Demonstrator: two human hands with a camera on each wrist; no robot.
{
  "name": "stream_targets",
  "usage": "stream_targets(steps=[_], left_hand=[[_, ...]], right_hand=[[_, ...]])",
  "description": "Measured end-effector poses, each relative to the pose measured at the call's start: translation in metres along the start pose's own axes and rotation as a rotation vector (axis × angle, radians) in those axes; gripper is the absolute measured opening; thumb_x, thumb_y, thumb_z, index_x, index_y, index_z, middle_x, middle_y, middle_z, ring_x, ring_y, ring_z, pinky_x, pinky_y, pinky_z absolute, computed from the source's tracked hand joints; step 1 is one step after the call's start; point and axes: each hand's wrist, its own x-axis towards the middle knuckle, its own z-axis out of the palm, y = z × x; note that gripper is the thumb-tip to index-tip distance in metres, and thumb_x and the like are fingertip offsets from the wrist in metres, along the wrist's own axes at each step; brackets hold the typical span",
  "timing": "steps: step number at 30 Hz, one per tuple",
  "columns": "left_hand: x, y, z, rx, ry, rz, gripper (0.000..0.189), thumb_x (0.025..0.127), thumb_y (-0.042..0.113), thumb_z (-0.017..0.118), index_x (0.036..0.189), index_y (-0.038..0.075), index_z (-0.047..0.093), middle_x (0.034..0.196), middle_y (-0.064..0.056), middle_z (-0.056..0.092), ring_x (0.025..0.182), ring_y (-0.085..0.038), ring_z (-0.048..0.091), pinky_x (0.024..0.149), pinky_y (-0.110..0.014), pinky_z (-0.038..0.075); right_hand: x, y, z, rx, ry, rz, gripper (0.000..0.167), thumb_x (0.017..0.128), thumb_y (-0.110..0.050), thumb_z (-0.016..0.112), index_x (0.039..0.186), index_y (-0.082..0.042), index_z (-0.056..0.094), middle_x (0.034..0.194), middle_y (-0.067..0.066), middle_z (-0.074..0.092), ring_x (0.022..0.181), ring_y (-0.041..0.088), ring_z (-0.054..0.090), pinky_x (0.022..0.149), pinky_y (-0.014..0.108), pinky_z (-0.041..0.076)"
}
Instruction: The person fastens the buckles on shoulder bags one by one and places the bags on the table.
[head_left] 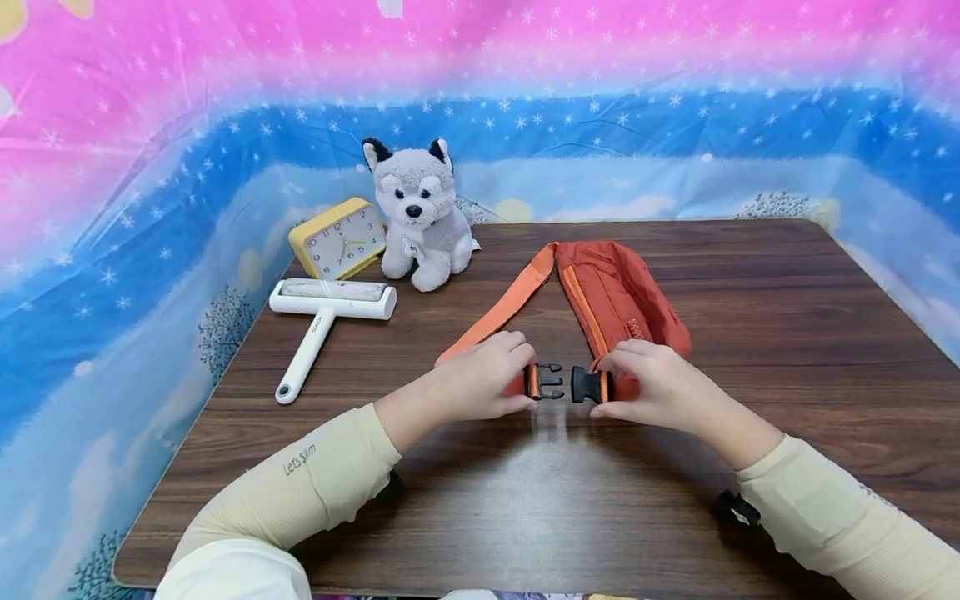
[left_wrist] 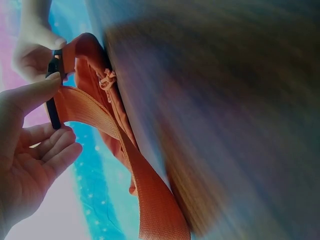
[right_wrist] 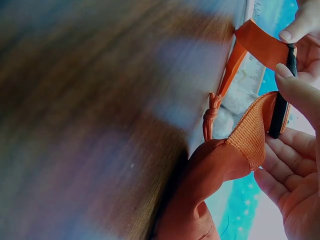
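Observation:
A rust-orange waist bag [head_left: 626, 292] lies on the table, its orange strap [head_left: 498, 308] looping round to the left. My left hand [head_left: 480, 375] pinches the black pronged buckle half [head_left: 551, 382] on the strap's end between thumb and fingers. Facing it, the black socket half [head_left: 585, 385] is pinched by my right hand [head_left: 660, 383] at the bag's near end. In the head view a small gap separates the prongs from the socket. Both wrist views show the webbing [left_wrist: 87, 105] bending away from the held buckle parts, and the bag's body [right_wrist: 195, 185] hanging below the right hand.
At the back left sit a grey plush husky [head_left: 420, 217] and a yellow alarm clock [head_left: 341, 237]. A white lint roller [head_left: 318, 321] lies in front of the clock. The brown wooden table [head_left: 810, 333] is ringed by a pink and blue snowflake curtain [head_left: 570, 108].

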Motion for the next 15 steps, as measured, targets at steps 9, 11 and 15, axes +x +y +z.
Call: stream_targets(steps=[9, 11, 15], left_hand=[[0.0006, 0.0013, 0.0005, 0.002, -0.012, -0.010, 0.038, 0.080, 0.030, 0.076, 0.099, 0.004, 0.057, 0.089, -0.002, 0.049, 0.077, -0.015, 0.044, 0.068, -0.028, 0.039], [0.0005, 0.0014, 0.0005, 0.006, -0.005, -0.002, 0.038, 0.079, 0.030, 0.076, 0.099, 0.004, 0.056, 0.088, -0.002, 0.049, 0.077, -0.015, 0.044, 0.068, -0.028, 0.039], [0.0011, 0.0014, 0.0004, 0.010, 0.001, 0.006, 0.037, 0.080, 0.029, 0.076, 0.098, 0.004, 0.056, 0.088, -0.002, 0.049, 0.076, -0.015, 0.043, 0.067, -0.028, 0.039]], right_hand=[[0.0012, -0.0018, 0.0004, 0.010, -0.009, 0.011, 0.047, 0.063, -0.037, 0.086, 0.094, -0.008, 0.066, 0.086, -0.003, 0.059, 0.074, 0.010, 0.055, 0.061, 0.028, 0.047], [0.0018, -0.0016, 0.0007, 0.012, -0.008, 0.006, 0.047, 0.064, -0.037, 0.085, 0.094, -0.008, 0.066, 0.086, -0.004, 0.060, 0.074, 0.010, 0.055, 0.061, 0.027, 0.047], [0.0023, -0.0011, 0.0018, 0.017, 0.004, -0.005, 0.046, 0.064, -0.037, 0.085, 0.094, -0.007, 0.066, 0.085, -0.004, 0.059, 0.073, 0.010, 0.054, 0.060, 0.026, 0.046]])
